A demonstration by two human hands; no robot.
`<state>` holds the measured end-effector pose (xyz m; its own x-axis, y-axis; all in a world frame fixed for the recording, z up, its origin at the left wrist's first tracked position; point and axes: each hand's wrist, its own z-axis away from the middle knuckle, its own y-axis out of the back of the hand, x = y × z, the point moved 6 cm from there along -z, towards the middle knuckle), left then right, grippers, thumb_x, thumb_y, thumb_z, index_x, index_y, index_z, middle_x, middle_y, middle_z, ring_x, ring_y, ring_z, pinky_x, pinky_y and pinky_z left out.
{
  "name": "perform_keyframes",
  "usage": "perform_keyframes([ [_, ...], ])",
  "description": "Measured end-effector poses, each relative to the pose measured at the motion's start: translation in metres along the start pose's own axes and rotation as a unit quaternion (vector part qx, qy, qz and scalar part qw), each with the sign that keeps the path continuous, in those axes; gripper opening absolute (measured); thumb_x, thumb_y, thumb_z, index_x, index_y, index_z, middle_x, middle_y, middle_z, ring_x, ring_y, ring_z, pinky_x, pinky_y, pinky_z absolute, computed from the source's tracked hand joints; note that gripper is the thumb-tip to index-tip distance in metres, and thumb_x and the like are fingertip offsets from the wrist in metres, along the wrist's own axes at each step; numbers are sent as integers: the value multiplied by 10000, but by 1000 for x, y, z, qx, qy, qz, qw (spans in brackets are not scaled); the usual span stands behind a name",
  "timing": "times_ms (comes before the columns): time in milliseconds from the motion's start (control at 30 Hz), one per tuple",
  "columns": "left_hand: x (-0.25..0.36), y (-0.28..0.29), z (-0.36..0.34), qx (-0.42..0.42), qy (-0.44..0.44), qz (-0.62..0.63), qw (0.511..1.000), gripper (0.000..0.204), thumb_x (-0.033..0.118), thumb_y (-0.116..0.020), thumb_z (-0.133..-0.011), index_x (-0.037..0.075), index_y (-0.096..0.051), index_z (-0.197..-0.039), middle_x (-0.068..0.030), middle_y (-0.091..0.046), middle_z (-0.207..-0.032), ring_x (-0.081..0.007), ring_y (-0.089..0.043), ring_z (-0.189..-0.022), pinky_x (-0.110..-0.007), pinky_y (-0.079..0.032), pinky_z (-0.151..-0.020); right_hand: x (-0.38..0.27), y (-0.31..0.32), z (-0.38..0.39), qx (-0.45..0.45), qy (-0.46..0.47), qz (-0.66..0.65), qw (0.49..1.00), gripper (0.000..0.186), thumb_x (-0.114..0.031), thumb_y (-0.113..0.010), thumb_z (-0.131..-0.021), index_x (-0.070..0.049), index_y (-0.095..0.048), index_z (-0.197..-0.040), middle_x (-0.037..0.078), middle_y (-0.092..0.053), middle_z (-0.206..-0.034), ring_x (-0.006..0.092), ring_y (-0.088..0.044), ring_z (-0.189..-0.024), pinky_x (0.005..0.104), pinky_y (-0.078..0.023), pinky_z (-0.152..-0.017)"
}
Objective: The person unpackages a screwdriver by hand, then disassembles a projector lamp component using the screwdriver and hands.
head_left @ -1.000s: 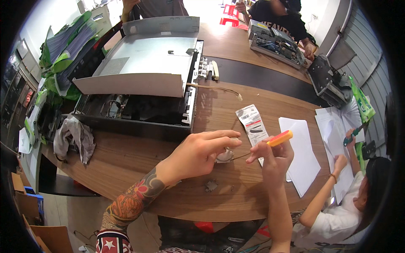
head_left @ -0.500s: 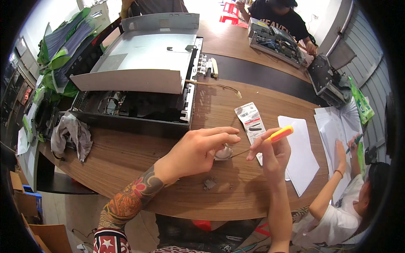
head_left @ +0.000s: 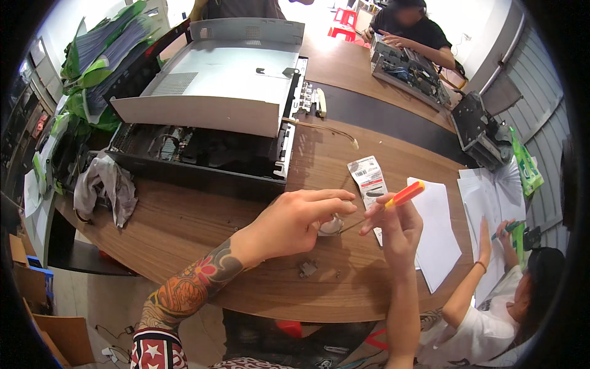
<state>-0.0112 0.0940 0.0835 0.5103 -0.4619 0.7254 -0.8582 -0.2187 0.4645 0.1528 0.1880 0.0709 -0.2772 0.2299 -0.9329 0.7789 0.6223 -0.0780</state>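
In my right hand is a screwdriver with a red and yellow handle, held between the fingers. Its thin shaft slants down to the left. My left hand curls around a small pale, silvery part, mostly hidden behind the fingers. The screwdriver's tip is at or just beside this part; I cannot tell whether they touch. Below the left hand, a small grey metal piece lies on the wooden table, with a tiny bit of hardware to its right.
A black computer case with a loose metal cover stands at left, a crumpled grey cloth beside it. A printed card and white sheets lie right. One person writes at right; another handles an opened metal unit across the table.
The view has shifted slightly. The screwdriver's handle has turned a little in my right hand. The person across the table has moved their hands onto the opened unit.
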Motion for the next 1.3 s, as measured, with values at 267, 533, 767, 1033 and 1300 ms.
perform_keyframes([
  [267, -4, -3, 1, -1, 5, 7, 1000, 498, -170, -545, -727, 58, -667, -1153, -107, -665, -1286, -336, -705, -966, -384, -587, -795, 5, 8, 4, -18, -16, -5, 1000, 225, -149, -686, -969, 31, -624, -1087, 140, -700, -866, 179, -677, -668, 295, -581, -607],
  [533, -2, -2, 1, 3, 4, 0, 1000, 502, -163, -539, -744, 63, -664, -1174, -92, -659, -1302, -306, -713, -925, -373, -589, -789, 3, -2, 3, -15, -54, -84, 995, 127, -38, -698, -936, 38, -670, -1034, 114, -689, -829, 177, -682, -696, 316, -603, -635],
  [767, -1, -3, 0, -8, 0, -10, 1000, 509, -162, -541, -746, 66, -665, -1185, -93, -660, -1300, -306, -713, -929, -371, -589, -788, 11, 3, 5, -37, -71, -84, 993, 153, 3, -738, -885, 36, -690, -1027, 119, -697, -889, 181, -689, -715, 321, -609, -642],
  [1033, -1, -1, 1, -2, -4, -10, 1000, 499, -156, -550, -747, 65, -667, -1179, -106, -660, -1297, -315, -711, -949, -374, -588, -794, 11, 0, 4, -12, -115, -82, 990, 137, -35, -731, -907, 43, -693, -1014, 121, -722, -894, 206, -725, -732, 320, -621, -677],
  [1300, 0, -1, 0, -8, 0, -11, 1000, 511, -155, -551, -752, 77, -667, -1192, -117, -656, -1304, -325, -710, -970, -380, -589, -805, 9, 2, 3, -24, -99, -64, 993, 173, -69, -693, -947, 45, -665, -1074, 171, -739, -978, 212, -738, -763, 321, -623, -685],
])
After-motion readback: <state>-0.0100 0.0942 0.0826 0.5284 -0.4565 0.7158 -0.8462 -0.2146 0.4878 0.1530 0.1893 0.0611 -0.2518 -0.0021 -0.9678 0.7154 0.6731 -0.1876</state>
